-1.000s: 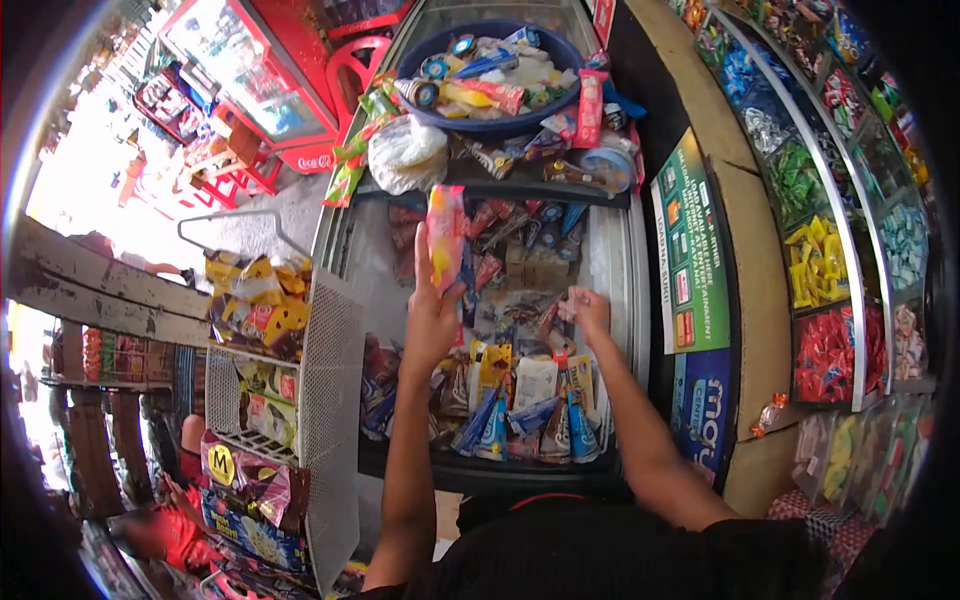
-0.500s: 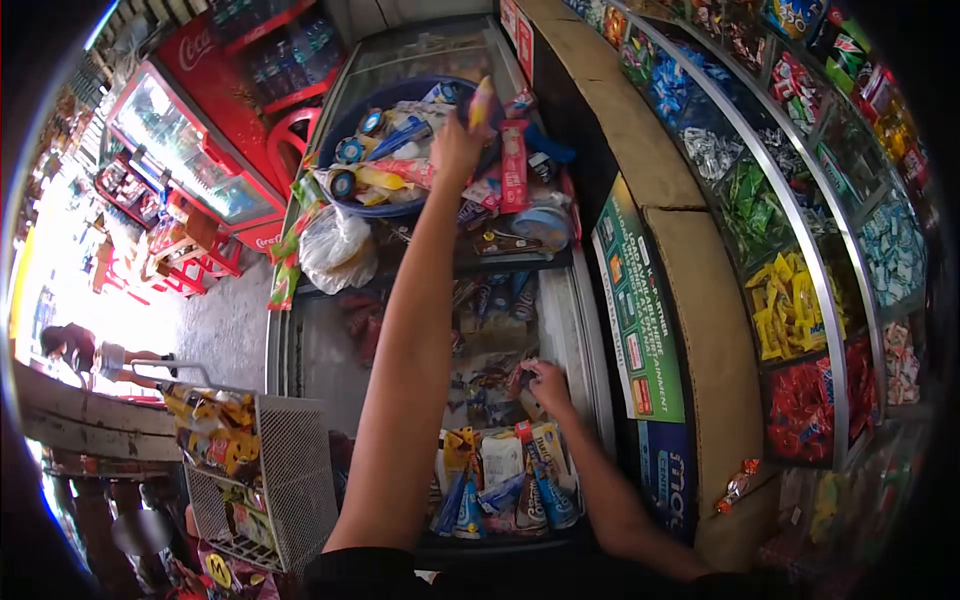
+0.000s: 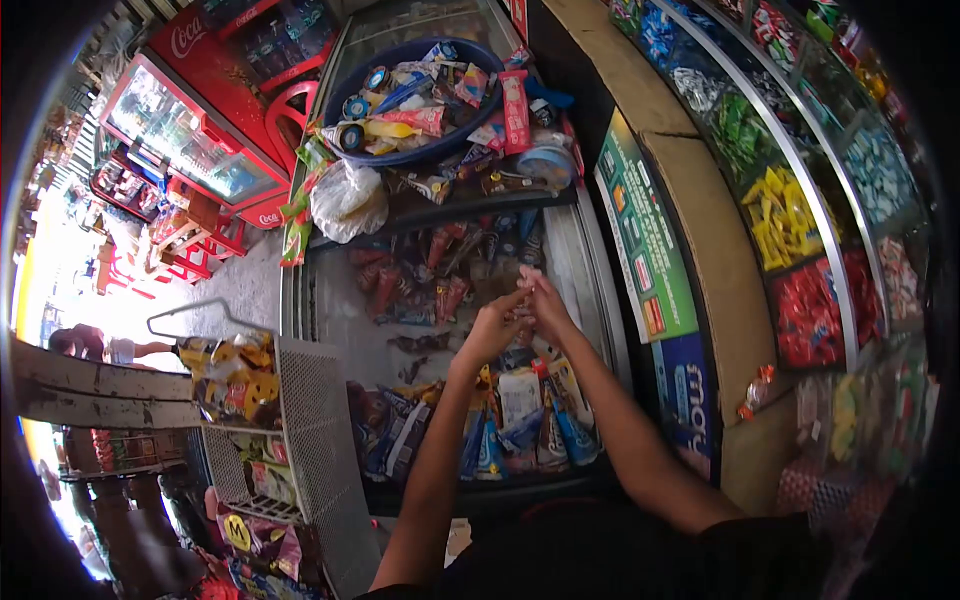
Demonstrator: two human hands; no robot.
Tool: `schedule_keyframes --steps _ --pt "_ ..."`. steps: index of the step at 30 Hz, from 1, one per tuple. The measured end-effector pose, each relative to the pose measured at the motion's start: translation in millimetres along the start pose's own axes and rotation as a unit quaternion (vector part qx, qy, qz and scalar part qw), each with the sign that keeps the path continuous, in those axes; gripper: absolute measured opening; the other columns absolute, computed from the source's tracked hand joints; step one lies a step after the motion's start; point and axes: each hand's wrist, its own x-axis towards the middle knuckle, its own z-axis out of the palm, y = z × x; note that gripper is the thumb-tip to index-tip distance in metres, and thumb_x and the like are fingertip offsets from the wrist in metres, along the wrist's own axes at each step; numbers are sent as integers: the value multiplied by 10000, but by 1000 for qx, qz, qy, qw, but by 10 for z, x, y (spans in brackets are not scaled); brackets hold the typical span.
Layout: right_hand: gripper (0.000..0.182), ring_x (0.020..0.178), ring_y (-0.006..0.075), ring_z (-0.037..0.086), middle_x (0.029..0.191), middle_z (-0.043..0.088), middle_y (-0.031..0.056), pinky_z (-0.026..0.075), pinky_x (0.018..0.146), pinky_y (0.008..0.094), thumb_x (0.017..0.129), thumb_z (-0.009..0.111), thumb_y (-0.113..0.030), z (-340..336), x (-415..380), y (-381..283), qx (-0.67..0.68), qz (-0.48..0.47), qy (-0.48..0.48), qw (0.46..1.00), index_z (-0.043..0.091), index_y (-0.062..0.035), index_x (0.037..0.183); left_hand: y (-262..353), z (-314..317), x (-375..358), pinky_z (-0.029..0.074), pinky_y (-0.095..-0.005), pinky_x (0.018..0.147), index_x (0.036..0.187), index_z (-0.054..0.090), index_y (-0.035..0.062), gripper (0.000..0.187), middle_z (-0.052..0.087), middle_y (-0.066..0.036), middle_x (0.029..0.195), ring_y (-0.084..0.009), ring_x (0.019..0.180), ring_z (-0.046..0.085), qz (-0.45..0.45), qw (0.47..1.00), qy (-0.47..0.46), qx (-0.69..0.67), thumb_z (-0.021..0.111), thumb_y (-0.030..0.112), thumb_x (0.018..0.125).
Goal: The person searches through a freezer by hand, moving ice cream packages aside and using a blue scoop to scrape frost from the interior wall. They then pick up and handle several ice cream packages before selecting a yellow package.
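Observation:
Over the open part of the chest freezer (image 3: 595, 300), my left hand (image 3: 491, 330) has its fingers apart and the index finger reaches to my right hand. My right hand (image 3: 546, 308) is closed around a small pinkish thing at its fingertips, too small to make out. Below both hands lie wrapped ice creams, with blue cone packs (image 3: 490, 450) nearest me and red-wrapped cones (image 3: 383, 290) further back. A blue basin (image 3: 400, 158) of mixed ice creams stands on the freezer's far part, with a pink pack (image 3: 515, 110) beside it.
A white plastic bag (image 3: 348, 203) lies by the basin. At left are a wire rack (image 3: 318, 450) with snack packs and a red drinks fridge (image 3: 205, 130). Cardboard (image 3: 700, 250) and candy compartments (image 3: 785, 215) line the right. Part of a person (image 3: 85, 342) shows far left.
My left hand has come back from the basin to my right hand, and the pink and yellow pack is no longer in it. My right hand has moved further into the freezer. The view has shifted.

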Motion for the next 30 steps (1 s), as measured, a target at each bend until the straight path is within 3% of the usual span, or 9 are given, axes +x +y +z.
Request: schedule_keyframes --steps 2,5,8,12,15,19,21,24,30 --pt "462 878 173 572 1394 360 126 520 679 310 965 414 -349 17 75 52 -116 -92 -44 988 358 -143 1375 31 -91 -92 492 -311 778 1104 610 14 329 637 -141 1034 -235 903 632 19 998 -14 50 621 26 775" --pt "532 1077 216 533 1398 337 142 506 701 302 964 366 -428 388 -478 -425 -29 -4 -48 998 277 -150 1409 155 -242 -164 504 -288 738 1104 614 14 322 645 -135 1036 -176 886 638 8 997 -51 50 620 18 782" --pt "559 1116 210 510 1406 325 139 501 711 314 953 378 -458 449 -581 -515 -122 -26 -93 988 279 -154 1411 153 -232 -190 511 -267 678 1076 620 -22 269 675 -121 938 -125 832 646 43 997 -45 -42 604 42 815" --pt "505 1162 220 486 1378 394 134 425 913 297 964 418 -364 479 -505 -413 -185 -155 -100 965 362 -65 1367 159 -250 -213 511 -270 689 1025 619 -56 261 677 -116 849 -143 769 651 -8 999 -32 -14 589 152 870" --pt "472 1211 214 446 1358 426 122 325 1010 283 971 418 -321 564 -560 -460 -162 -144 -101 971 396 -24 1338 102 -254 -183 507 -276 636 966 635 -53 255 673 -124 790 -148 721 654 5 998 9 57 598 175 857" --pt "608 1136 250 496 1370 382 165 448 888 330 946 406 -455 577 -529 -440 -287 -242 -125 919 305 -56 1393 -34 -277 -120 484 -286 531 883 654 -36 222 652 -125 691 -156 580 631 -2 985 124 117 629 173 813" --pt "526 1080 230 537 1329 431 157 488 840 346 959 409 -395 721 -800 -625 -159 -92 -104 977 368 -46 1351 -267 -353 -69 465 -290 497 811 664 -32 187 642 -116 635 -172 509 611 -17 965 221 140 659 150 771" --pt "436 1001 210 579 1273 487 136 516 793 355 962 421 -339 566 -701 -639 -82 -67 -117 987 443 -37 1275 -129 -494 -128 472 -286 521 785 667 -33 166 640 -114 618 -179 515 618 -79 958 229 153 674 130 749" --pt "355 1005 252 598 1073 612 151 485 873 380 947 448 -284 292 -643 -770 139 -20 -172 975 527 -2 1147 -334 -542 -67 508 -308 597 840 675 -31 154 648 -143 638 -217 603 659 -37 957 257 132 581 16 728"
